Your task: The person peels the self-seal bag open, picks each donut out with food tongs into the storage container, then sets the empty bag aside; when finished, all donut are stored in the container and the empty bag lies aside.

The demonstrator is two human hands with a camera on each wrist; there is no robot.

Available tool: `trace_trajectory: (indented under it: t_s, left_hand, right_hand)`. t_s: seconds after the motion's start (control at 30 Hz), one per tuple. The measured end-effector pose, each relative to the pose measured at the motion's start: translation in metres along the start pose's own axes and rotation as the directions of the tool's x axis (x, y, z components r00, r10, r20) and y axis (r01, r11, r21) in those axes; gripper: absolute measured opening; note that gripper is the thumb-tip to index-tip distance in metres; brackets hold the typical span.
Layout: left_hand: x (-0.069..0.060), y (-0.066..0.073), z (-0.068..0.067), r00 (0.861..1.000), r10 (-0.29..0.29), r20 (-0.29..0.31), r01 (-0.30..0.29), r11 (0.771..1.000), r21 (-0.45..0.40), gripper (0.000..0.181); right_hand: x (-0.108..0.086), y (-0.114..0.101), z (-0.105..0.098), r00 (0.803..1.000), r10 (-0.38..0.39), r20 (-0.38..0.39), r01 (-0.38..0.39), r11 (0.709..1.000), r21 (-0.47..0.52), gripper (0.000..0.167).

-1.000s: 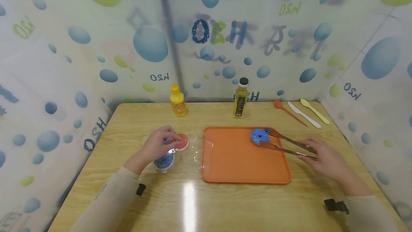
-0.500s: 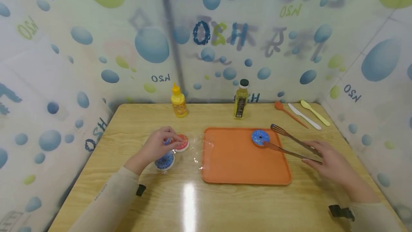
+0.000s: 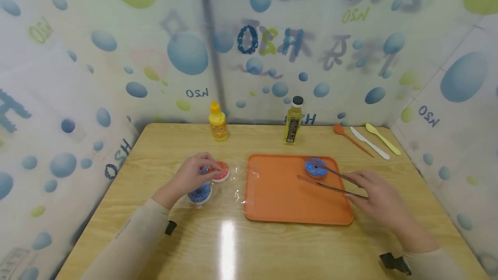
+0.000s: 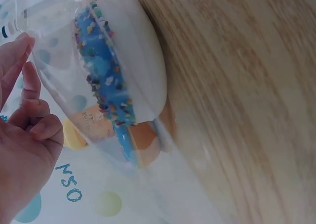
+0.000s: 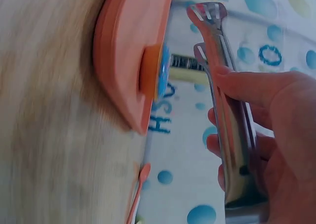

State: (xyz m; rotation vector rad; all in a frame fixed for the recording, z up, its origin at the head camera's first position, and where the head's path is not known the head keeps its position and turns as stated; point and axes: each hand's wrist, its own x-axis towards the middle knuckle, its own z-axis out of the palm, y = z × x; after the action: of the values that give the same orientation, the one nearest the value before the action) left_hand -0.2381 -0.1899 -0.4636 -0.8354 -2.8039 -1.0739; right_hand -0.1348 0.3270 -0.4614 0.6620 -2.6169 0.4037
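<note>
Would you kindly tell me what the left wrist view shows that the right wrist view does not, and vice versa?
Only left wrist: the left hand, pinching clear plastic, and a white-based doughnut with blue icing. Only right wrist: the right hand holding metal tongs, the orange tray bearing another doughnut, and a red spoon. Both: the wooden table, yellow bottle and patterned wall.

Wood-grained desk [image 3: 295,249] enclosed by pale walls: back wall [image 3: 233,77] behind its back edge, left wall [image 3: 39,98] and right wall [image 3: 459,141] along its side edges. Blue and green ovals [image 3: 188,54] and reversed "H2O" lettering [image 3: 269,41] pattern them. A grey band [image 3: 212,33] descends toward the back edge; white glare [image 3: 227,245] streaks the near surface.
</note>
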Motion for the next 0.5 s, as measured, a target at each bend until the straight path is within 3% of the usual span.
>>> trace_trajectory:
  t_s: [0.13,0.37,0.5]
  left_hand:
    - [0.002,0.001,-0.002,1.000,-0.008,0.013,0.008,1.000,0.000,0.005]
    - [0.001,0.004,-0.001,0.999,-0.042,0.027,0.042,0.999,-0.004,0.007]
    - [0.001,0.004,0.000,0.999,-0.032,0.021,0.032,0.999,0.002,0.007]
  right_hand:
    - [0.005,-0.018,0.007,0.999,-0.027,0.019,0.026,0.999,0.020,0.058]
    - [0.011,-0.043,0.023,0.990,-0.008,0.138,0.000,0.999,0.054,0.053]
    - [0.019,-0.056,0.030,0.987,-0.032,0.159,0.021,0.997,0.068,0.049]
